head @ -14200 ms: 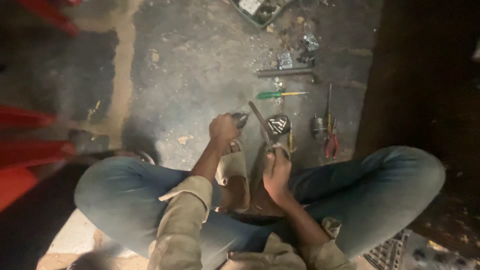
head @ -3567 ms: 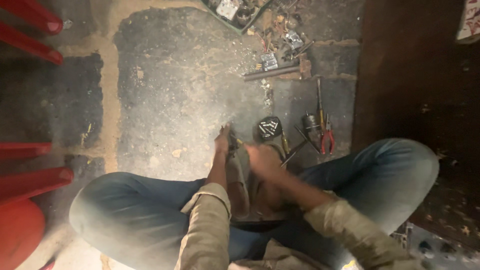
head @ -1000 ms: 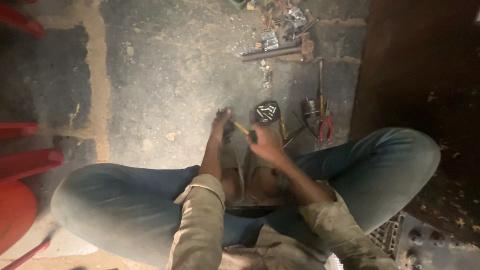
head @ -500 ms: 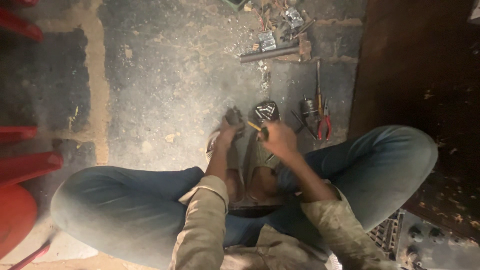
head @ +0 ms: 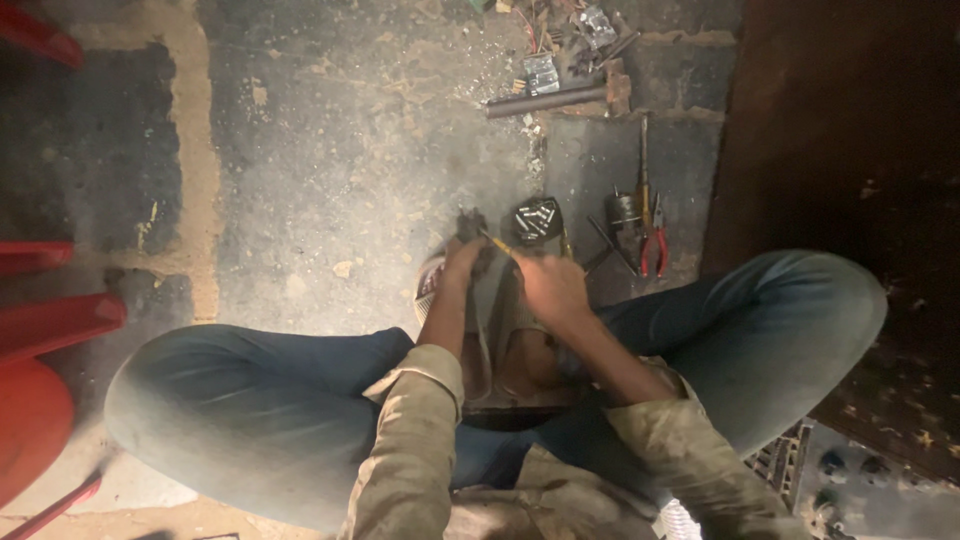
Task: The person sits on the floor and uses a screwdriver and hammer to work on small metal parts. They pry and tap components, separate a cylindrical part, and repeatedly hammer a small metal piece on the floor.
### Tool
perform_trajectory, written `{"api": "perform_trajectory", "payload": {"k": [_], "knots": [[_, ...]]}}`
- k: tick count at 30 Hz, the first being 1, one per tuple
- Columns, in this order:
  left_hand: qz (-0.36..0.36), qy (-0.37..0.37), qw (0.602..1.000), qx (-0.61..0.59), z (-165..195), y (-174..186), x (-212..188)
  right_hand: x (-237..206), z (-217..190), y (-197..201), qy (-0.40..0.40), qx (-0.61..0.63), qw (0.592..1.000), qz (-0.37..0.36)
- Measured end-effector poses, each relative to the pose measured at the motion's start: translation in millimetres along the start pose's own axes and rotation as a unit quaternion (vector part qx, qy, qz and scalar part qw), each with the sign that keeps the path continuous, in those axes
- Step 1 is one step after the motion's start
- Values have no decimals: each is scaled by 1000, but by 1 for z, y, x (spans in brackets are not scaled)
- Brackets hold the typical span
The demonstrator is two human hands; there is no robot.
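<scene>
I sit cross-legged on a concrete floor. My left hand (head: 462, 268) grips a small dark metal part (head: 470, 224) held out in front of my feet. My right hand (head: 551, 287) is closed around a thin tool with a yellow shaft (head: 499, 244), its tip pointing at that part. The two hands are close together, almost touching. What the tip touches is too small and dark to tell. A small dark dish holding screws (head: 536, 218) sits just beyond my right hand.
Red-handled pliers (head: 654, 247), a long screwdriver (head: 643, 170) and small metal pieces lie to the right. A metal bar (head: 545, 101) and scattered scrap lie farther ahead. Red plastic furniture (head: 45, 330) stands at the left. A dark wall (head: 850, 130) rises at the right.
My right hand, earlier down by my feet, now holds the yellow-shafted tool up against the part in my left hand. The view shifted slightly.
</scene>
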State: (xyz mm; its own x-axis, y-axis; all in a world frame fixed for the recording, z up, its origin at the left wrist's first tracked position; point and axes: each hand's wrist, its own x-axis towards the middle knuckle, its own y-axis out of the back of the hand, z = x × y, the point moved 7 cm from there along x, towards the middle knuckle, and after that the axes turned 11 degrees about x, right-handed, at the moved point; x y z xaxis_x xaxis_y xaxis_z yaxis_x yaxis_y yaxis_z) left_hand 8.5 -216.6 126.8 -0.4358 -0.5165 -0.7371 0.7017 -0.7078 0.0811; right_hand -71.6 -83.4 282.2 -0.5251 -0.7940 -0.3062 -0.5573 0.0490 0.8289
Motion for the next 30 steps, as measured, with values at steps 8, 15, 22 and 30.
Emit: {"api": "perform_trajectory", "payload": {"k": [8,15,22,30], "knots": [[-22,69,996,45,-13,-11,3,13,-8,-20,77,-98,992,-10],[-34,60,997,29,-13,-6,3,47,-7,-22,133,-157,975,-78],[17,6,992,126,-2,-1,12,-9,-30,-11,411,-196,878,147],[179,-480,643,569,47,-23,-22,51,-17,-4,38,-13,993,-110]]}}
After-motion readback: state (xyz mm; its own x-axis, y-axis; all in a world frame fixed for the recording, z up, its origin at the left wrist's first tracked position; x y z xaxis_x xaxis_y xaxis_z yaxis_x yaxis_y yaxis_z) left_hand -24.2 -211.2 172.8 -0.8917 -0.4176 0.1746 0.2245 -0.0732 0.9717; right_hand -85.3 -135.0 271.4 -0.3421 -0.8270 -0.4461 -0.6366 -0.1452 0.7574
